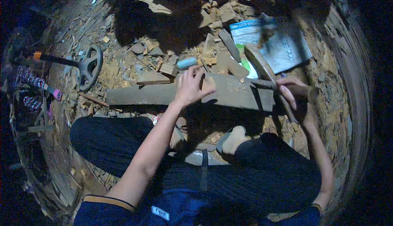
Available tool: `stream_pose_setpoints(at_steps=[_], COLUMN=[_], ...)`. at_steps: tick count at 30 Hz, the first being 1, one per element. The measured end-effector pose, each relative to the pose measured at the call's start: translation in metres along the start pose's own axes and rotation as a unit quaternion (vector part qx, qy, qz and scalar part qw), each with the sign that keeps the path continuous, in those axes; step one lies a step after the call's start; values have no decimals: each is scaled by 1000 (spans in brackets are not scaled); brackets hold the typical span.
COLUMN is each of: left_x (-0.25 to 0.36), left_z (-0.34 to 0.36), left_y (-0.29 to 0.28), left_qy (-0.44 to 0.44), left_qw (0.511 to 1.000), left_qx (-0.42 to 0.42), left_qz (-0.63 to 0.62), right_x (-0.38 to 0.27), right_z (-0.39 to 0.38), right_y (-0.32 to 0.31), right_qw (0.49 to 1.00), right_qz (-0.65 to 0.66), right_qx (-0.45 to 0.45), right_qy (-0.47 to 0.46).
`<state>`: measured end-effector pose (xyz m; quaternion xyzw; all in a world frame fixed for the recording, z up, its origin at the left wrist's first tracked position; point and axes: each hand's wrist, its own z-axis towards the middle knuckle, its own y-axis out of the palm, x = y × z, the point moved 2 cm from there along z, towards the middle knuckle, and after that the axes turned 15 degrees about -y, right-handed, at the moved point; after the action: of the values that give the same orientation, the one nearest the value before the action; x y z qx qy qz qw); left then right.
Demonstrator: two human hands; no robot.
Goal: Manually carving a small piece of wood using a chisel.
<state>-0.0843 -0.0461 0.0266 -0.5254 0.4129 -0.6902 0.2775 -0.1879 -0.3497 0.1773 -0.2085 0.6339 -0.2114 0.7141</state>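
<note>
Left hand and right hand are sitting apart along a plank.
The plank is lying crosswise ahead; the left is touching its middle, grip unclear, the right clasping a slanting curved piece near its right end.

The left hand partly hides the small block, shadow and blur seem to swallow the lower fingers of the right hand, and the lower edge cuts off the dark blue shirt.

Plank w/ wd chips, flr w/ scraps, wht/blue sack
</note>
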Motion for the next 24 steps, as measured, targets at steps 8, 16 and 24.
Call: stream_pose_setpoints(at_steps=[8,16,24], left_x=[-33,-40,-40], left_z=[-21,-19,-20], left_y=[11,9,8], left_qy=[-16,-14,-53], left_qw=[1000,996,995], left_qx=[-13,-75,-70], left_qz=[-8,-36,-43], right_x=[-30,-52,-53], right_z=[31,70,101], right_y=[16,50,122], right_qw=[969,925,923], right_qz=[13,-194,7], right_qx=[-193,-229,278], right_qy=[-156,-231,-268])
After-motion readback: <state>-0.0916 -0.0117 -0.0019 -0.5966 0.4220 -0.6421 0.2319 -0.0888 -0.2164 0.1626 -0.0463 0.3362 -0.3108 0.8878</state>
